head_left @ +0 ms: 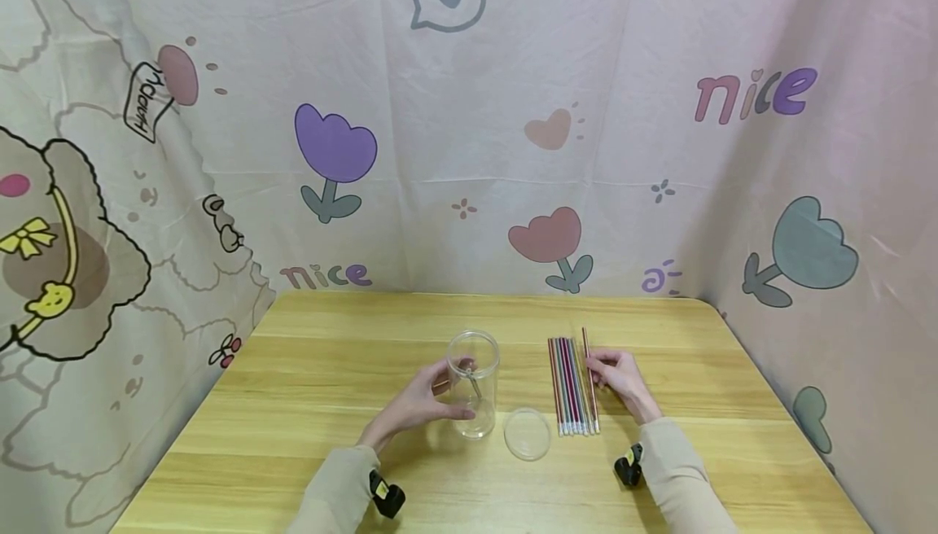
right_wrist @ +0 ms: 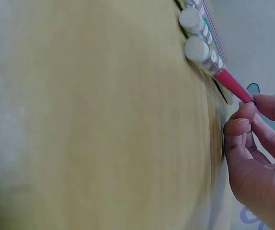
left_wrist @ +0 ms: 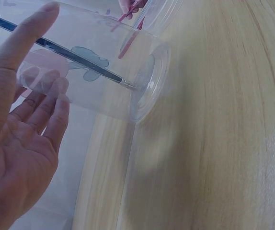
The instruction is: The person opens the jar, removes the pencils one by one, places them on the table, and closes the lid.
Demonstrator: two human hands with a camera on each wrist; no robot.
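A clear, open-topped plastic jar stands upright on the table. My left hand holds it by the side, thumb and fingers round the wall. Inside leans a dark pencil, its end down at the jar's base. To the right, several pencils in different colours lie side by side, eraser ends towards me. My right hand pinches the rightmost one, a red pencil with a white eraser, near its middle. The eraser end is beside the others in the right wrist view.
A round clear lid lies flat between the jar and the pencils. The wooden table ends at a printed cloth backdrop behind and at both sides.
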